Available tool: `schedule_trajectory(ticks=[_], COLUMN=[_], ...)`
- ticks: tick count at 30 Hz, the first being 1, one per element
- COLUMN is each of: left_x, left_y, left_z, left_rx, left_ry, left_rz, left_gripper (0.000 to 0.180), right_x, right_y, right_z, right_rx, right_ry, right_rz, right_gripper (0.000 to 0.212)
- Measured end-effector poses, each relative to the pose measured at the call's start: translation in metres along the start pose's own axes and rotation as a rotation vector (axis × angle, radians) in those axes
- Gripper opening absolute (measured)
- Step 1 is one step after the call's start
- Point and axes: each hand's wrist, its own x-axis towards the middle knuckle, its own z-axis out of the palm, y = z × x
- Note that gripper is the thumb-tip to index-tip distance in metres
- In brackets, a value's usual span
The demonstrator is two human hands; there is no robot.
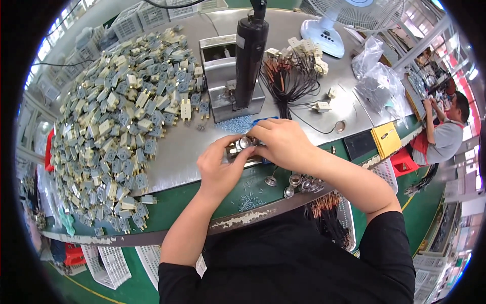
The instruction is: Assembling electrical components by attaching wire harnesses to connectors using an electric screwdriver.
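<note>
One left hand (216, 168) and one right hand (284, 144), fingers (262, 133) of both clamped on one round metal part (245, 143)

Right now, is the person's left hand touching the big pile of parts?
Apart. The head view shows a bare strip of metal tabletop between the left hand and the pile.

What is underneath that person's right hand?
Between the right hand and left hand, a shiny round metal piece shows; a blue edge peeks out beyond the right hand. Anything else beneath its palm is covered.
</note>
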Motion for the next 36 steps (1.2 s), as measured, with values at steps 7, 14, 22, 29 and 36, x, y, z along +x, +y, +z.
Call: schedule_trajectory(ticks=[7,14,22,29,36], left_x=[0.008,0.008,0.013,0.013,0.012], left_y=[0.018,0.001,-0.011,-0.015,-0.017], left_z=[-0.011,-0.020,-0.008,0.002,-0.001], left_rx=[-0.020,0.014,-0.034,-0.070,-0.064], left_ry=[-0.149,-0.206,-0.292,-0.332,-0.354], left_rz=[-0.099,0.100,0.243,0.220,0.182], left_gripper=[0.077,0.048,0.028,0.021,0.024], right_x=[0.006,0.039,0.027,0.017,-0.003], right_y=[0.020,0.099,0.238,0.292,0.244], right_z=[-0.038,-0.123,-0.104,-0.085,-0.073], right_rx=[-0.057,0.404,0.379,-0.424,-0.026], right_ry=[-0.151,0.041,0.362,0.500,0.674], right_rz=[-0.103,0.414,0.511,0.337,0.499], right_gripper=[0.036,0.028,0.030,0.043,0.043])
